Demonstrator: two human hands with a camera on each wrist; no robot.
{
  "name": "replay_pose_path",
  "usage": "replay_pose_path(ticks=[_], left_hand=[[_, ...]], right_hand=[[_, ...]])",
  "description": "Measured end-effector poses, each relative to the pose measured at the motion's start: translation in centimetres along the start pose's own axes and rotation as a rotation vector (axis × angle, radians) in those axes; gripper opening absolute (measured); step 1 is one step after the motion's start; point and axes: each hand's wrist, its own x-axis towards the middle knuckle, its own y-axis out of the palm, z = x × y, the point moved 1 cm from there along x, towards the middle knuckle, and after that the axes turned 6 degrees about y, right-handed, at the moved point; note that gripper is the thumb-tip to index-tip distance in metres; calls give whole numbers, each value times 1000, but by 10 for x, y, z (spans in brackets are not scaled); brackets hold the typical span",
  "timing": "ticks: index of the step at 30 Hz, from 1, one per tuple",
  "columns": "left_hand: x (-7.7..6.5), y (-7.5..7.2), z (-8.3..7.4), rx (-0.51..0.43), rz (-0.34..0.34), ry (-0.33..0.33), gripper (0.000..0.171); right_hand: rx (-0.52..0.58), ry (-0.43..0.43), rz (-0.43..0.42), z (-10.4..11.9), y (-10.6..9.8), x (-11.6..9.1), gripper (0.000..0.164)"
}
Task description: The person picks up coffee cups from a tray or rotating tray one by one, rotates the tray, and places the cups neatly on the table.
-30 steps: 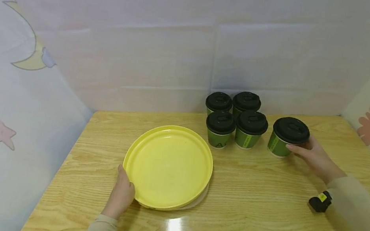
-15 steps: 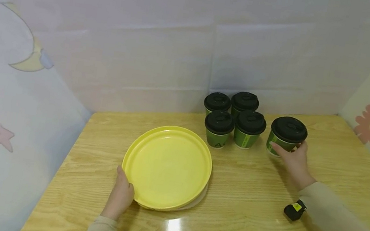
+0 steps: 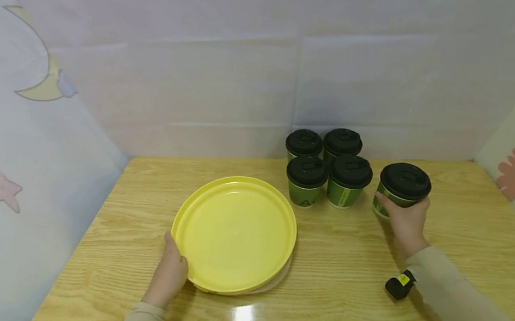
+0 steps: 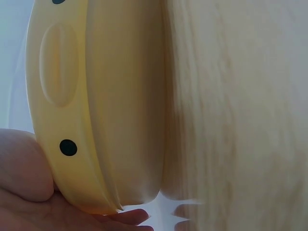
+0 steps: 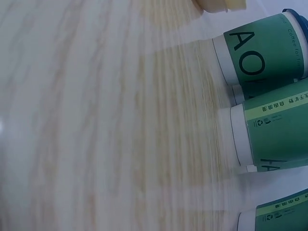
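Observation:
In the head view my left hand grips the near left edge of a round yellow tray. Its thumb lies against the rim, and the left wrist view shows fingers under the tray's lower edge. A pale round base shows below the tray. My right hand holds the rightmost green paper cup, which is upright with a black lid. The thumb crosses the cup's front; the other fingers are mostly hidden behind it. The right wrist view does not show this hand.
Several more lidded green cups stand in a tight cluster left of the held cup, near the back wall. Two of them appear large in the right wrist view. The wooden table extends in front.
My right hand has shifted round the cup, its thumb now farther left across the front, and the forearm has swung left. The cup stays about in place. The left hand and tray hold still.

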Motion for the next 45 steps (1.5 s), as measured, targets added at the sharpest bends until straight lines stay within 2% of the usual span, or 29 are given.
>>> replay_pose_path(ticks=[4, 12, 22, 30, 38, 45], left_hand=[[0, -1, -1, -12, 9, 3, 66], [0, 0, -2, 2, 5, 16, 67], [1, 0, -2, 22, 6, 16, 67], [1, 0, -1, 27, 5, 6, 67], [0, 0, -2, 22, 3, 11, 67], [0, 0, -3, 17, 9, 12, 67]], right_hand=[[-16, -27, -2, 2, 0, 2, 97], [-48, -184, 44, 6, -2, 12, 80], [-74, -130, 104, 8, -1, 24, 91], [-79, -175, 110, 13, 7, 33, 84], [-77, -133, 89, 12, 12, 40, 86], [-79, -151, 105, 12, 18, 46, 82]])
